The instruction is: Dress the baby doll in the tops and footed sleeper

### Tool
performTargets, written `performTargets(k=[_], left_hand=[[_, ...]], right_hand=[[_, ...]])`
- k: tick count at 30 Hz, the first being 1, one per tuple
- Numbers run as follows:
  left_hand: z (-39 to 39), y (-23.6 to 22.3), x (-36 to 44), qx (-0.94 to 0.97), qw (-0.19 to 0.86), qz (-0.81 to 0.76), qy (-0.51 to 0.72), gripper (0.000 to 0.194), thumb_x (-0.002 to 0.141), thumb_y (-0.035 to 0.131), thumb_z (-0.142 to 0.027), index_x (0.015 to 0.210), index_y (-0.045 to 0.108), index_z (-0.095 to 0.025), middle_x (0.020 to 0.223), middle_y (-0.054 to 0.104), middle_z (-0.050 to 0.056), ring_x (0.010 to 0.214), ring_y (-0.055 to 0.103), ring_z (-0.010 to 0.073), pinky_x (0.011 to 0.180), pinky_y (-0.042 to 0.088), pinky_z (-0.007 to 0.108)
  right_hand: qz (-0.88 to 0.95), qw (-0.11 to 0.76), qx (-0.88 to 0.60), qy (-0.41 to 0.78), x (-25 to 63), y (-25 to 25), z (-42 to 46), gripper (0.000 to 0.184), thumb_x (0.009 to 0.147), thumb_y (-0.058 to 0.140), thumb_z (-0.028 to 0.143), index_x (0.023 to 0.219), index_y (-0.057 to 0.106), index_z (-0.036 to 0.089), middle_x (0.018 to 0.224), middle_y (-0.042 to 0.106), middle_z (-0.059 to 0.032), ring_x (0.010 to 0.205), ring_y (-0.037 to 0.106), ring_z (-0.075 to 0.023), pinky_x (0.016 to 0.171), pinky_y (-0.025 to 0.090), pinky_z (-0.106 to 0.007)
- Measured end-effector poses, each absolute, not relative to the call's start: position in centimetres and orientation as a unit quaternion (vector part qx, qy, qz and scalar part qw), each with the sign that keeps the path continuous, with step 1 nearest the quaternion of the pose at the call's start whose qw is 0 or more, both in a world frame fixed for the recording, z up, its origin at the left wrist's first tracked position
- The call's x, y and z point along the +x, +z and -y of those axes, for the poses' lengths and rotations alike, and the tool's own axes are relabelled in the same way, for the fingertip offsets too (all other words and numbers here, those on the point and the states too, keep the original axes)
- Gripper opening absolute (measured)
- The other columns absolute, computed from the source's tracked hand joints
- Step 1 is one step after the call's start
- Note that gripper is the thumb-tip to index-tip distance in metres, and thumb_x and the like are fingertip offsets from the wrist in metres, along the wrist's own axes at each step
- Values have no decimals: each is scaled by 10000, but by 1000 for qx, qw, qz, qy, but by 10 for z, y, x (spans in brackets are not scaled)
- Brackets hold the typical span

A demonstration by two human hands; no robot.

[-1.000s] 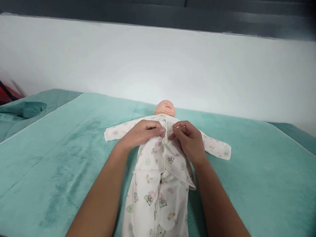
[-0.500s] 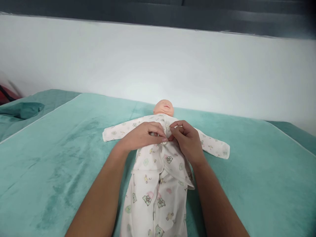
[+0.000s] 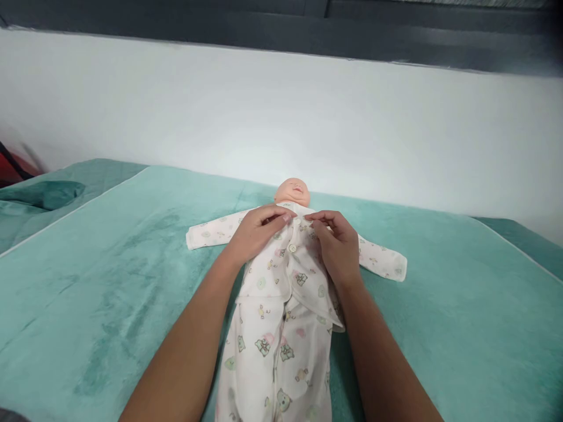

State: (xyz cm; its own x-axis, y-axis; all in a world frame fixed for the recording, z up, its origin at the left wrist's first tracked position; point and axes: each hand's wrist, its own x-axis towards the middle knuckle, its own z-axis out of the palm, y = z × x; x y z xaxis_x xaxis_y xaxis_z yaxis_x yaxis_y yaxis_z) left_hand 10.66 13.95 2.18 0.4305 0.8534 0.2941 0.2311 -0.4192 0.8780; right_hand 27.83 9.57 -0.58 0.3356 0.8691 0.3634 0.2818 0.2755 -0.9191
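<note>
A baby doll (image 3: 292, 190) lies on its back, dressed in a white baby shirt (image 3: 268, 278) and matching pants (image 3: 268, 363) with small bear prints. Both sleeves stretch out sideways. One round button (image 3: 292, 248) shows at mid-chest on the front opening. Higher up, near the collar, another small button sits between my fingertips. My left hand (image 3: 261, 230) pinches the shirt's front edge there with thumb and forefinger. Across the opening, my right hand (image 3: 338, 241) has its fingers curled, with thumb and forefinger pinched at the cloth. The exact grip of both is partly hidden.
A teal plush cover (image 3: 132, 281) spreads beneath the doll. Behind it rises a white wall (image 3: 281, 117) with a dark ledge (image 3: 176, 26) above. Bunched teal fabric (image 3: 48, 193) lies at the far left, near a red thing (image 3: 13, 167).
Both hands have left the mid-chest button, now uncovered, and the left has moved up to the higher button near the collar. The right has shifted slightly. The doll stays in place.
</note>
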Motion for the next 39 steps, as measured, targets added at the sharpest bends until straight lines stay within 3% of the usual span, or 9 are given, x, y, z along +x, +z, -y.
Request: performTargets(k=[3, 6, 11, 15, 20, 25, 29, 35, 39], left_hand=[[-137, 10, 109, 774, 331, -371, 393, 310, 907, 522, -429, 1021, 730, -231, 958, 599, 36, 934, 560, 175, 871, 423, 288], [-134, -3, 104, 770, 309, -385, 404, 321, 925, 497, -432, 997, 738, -234, 952, 557, 34, 947, 552, 174, 902, 429, 301], [-133, -19, 94, 781, 281, -375, 414, 299, 936, 500, -402, 1130, 698, -290, 1026, 514, 38, 1056, 511, 183, 1013, 399, 340], [-133, -19, 94, 811, 234, -372, 387, 347, 948, 478, -414, 1251, 628, -333, 1195, 481, 54, 1197, 440, 208, 1101, 331, 393], [-136, -13, 98, 827, 210, -379, 357, 312, 952, 472, -414, 1193, 661, -354, 1374, 445, 26, 1349, 305, 242, 1173, 202, 459], [-139, -16, 99, 797, 248, -385, 395, 253, 934, 516, -365, 1111, 687, -310, 1321, 526, 24, 1317, 370, 225, 1165, 239, 435], [-142, -25, 97, 756, 274, -381, 456, 226, 920, 540, -340, 1076, 693, -283, 1257, 574, 28, 1268, 437, 203, 1142, 294, 395], [-139, -39, 89, 716, 280, -393, 505, 208, 905, 553, -311, 1041, 703, -265, 1198, 603, 38, 1205, 496, 191, 1106, 339, 378], [-114, -49, 77, 677, 315, -403, 530, 210, 907, 547, -320, 1038, 692, -245, 1191, 596, 53, 1163, 536, 191, 1061, 390, 370]], right_hand=[[561, 566, -565, 213, 280, -11, -99, 234, 831, 534, 287, 1024, 664, 261, 1134, 670, -39, 999, 593, -217, 898, 464, -388], [595, 526, -567, 219, 282, -18, -103, 344, 822, 543, 284, 1151, 644, 264, 1276, 622, -53, 1194, 529, -244, 1055, 375, -466], [648, 521, -517, 203, 285, -25, -104, 349, 861, 507, 282, 1168, 671, 264, 1339, 598, -45, 1278, 496, -227, 1123, 327, -444], [640, 542, -513, 185, 284, -25, -102, 283, 850, 507, 253, 1037, 719, 267, 1269, 644, -38, 1208, 553, -228, 1079, 381, -436], [582, 581, -534, 199, 279, -25, -101, 224, 826, 512, 210, 910, 717, 243, 1187, 682, -30, 1131, 597, -216, 1021, 423, -411], [547, 615, -528, 210, 278, -27, -102, 189, 825, 506, 189, 889, 681, 224, 1103, 698, -36, 1073, 614, -210, 988, 437, -402], [579, 629, -497, 146, 276, -20, -97, 195, 847, 487, 171, 904, 667, 224, 1008, 683, -30, 989, 612, -188, 885, 470, -354], [698, 556, -434, 122, 267, -1, -74, 169, 874, 495, 152, 879, 648, 222, 834, 637, -9, 738, 564, -148, 685, 441, -307], [707, 549, -434, 103, 259, -14, -40, 151, 903, 499, 164, 944, 632, 220, 862, 614, -27, 761, 551, -158, 663, 439, -314]])
